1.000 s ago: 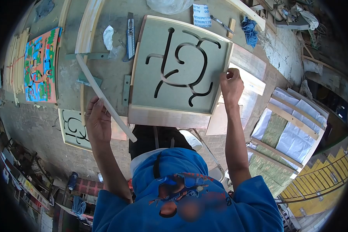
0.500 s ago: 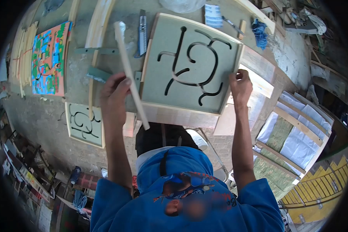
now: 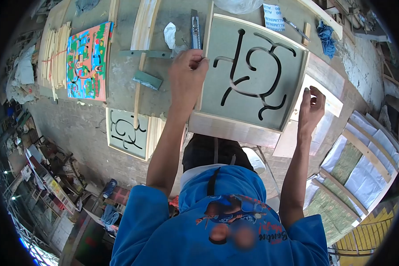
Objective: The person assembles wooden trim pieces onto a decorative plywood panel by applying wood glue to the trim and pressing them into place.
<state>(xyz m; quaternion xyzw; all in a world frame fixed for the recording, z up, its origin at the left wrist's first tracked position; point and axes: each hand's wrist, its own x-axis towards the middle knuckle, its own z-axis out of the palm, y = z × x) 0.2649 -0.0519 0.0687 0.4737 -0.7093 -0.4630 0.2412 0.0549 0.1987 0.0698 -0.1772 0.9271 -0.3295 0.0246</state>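
Note:
A grey-green panel with black curved slots lies on the worktable, edged with pale wooden strips. My left hand is at its left side, fingers pinched on a thin wooden strip lying along that edge. The strip's upper end sticks out past the panel's corner. Just off the panel's right edge is my right hand, fingers loosely curled and apart, with nothing visible in them. A utility knife lies above my left hand, beside a crumpled white scrap.
A bundle of thin sticks and a colourful painted board lie at left. A green block sits nearer. A smaller slotted panel is below the table edge. A blue cloth and a printed packet lie at the upper right.
My left hand has moved right, bringing the wooden strip from mid-air to the panel's left edge. My right hand has come away from the panel's right edge. The view has shifted.

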